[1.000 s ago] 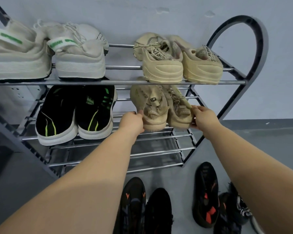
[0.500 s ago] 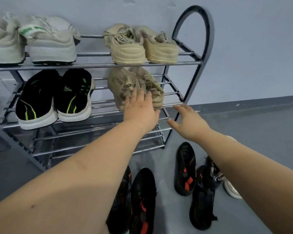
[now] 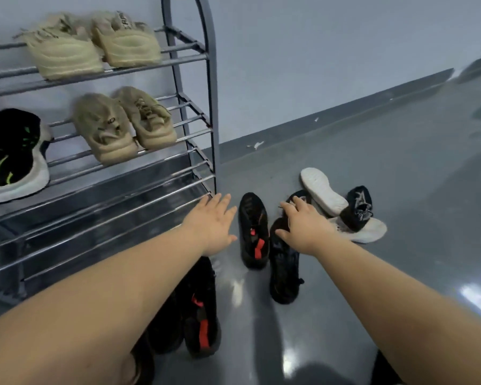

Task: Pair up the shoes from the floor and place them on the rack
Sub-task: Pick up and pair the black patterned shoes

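Grey floor [image 3: 372, 273] beside the shoe rack [image 3: 211, 87] holds loose black-and-red sneakers; left hand [image 3: 214, 223] spread and empty, right hand [image 3: 303, 226] open, reaching over the black sneaker [image 3: 285, 273], so the next pair apparently awaits matching and gripping.

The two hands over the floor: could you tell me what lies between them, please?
In the head view, a black shoe with red marks lies on the floor between the left hand and the right hand.

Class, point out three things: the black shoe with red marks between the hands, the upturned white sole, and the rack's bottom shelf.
black shoe with red marks [image 3: 253, 232], head view, its upper.
upturned white sole [image 3: 322, 190], head view, mid-sole.
bottom shelf [image 3: 117, 218], head view, a bare rail.
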